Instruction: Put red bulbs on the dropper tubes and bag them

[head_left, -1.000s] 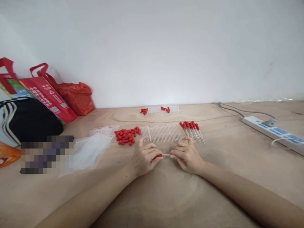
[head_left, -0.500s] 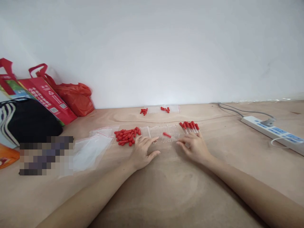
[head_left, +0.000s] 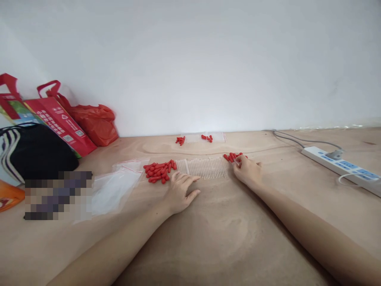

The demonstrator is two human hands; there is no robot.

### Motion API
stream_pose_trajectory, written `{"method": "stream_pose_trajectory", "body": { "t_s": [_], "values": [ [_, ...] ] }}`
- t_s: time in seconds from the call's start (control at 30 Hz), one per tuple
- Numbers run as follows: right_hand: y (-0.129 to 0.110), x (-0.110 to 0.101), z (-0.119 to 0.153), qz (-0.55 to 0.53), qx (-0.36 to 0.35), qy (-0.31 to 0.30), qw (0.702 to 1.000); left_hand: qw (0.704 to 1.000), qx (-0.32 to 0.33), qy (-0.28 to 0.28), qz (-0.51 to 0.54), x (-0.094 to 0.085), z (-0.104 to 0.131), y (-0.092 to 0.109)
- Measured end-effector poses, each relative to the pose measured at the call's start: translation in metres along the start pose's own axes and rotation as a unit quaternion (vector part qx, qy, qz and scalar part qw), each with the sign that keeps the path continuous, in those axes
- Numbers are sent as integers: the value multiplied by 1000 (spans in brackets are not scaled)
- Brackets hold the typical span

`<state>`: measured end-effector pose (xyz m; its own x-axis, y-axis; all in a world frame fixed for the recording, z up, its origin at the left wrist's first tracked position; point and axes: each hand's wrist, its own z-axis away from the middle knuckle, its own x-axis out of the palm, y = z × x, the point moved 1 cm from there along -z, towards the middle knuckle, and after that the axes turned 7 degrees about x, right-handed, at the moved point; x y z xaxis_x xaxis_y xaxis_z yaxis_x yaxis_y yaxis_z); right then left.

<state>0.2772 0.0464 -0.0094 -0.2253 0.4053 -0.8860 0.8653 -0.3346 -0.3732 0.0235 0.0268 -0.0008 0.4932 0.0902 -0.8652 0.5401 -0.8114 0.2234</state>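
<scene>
My left hand (head_left: pixel 182 191) lies with its fingers stretched out and apart, holding nothing. Its fingertips are between a pile of loose red rubber bulbs (head_left: pixel 157 171) and a row of thin clear glass dropper tubes (head_left: pixel 208 167) laid side by side. At the right end of that row, my right hand (head_left: pixel 248 171) is closed in a pinch on a dropper (head_left: pixel 236 161), whose clear tube shows at the fingertips. Just beyond those fingers lies a group of red-bulbed droppers (head_left: pixel 230 157), their tubes mostly hidden behind the hand.
Clear zip bags (head_left: pixel 114 190) lie to the left. Near the wall, another bag (head_left: pixel 193 137) has small red bulbs (head_left: pixel 180 140) beside it. A white power strip (head_left: pixel 342 165) with cables lies right. Red bags (head_left: pixel 59 123) and a black drawstring bag (head_left: pixel 41 153) stand left.
The red bulb that lay across the glass tubes is gone from there. My right hand has moved slightly up to the red-bulbed droppers and closed its fingers. My left hand has hardly moved.
</scene>
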Motion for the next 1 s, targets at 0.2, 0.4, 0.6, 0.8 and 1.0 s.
{"method": "stream_pose_trajectory", "body": {
  "t_s": [0.2, 0.4, 0.6, 0.8, 1.0],
  "values": [
    [0, 2, 0, 6, -26, 5, 1000, 1000, 4, 7, -5, -1, 0, 0],
    [-15, 2, -1, 21, -52, -15, 998, 997, -14, 52, -54, 0, 0, 0],
    [-32, 9, -13, 78, -16, -66, 995, 968, -138, 121, -168, -11, 1, -17],
    [-37, 12, -18, 118, -21, -78, 990, 949, -210, 64, -226, -31, -1, -44],
    [-42, 14, -18, 141, -25, -78, 987, 934, -190, 60, -297, -34, -2, -52]
  ]
}}
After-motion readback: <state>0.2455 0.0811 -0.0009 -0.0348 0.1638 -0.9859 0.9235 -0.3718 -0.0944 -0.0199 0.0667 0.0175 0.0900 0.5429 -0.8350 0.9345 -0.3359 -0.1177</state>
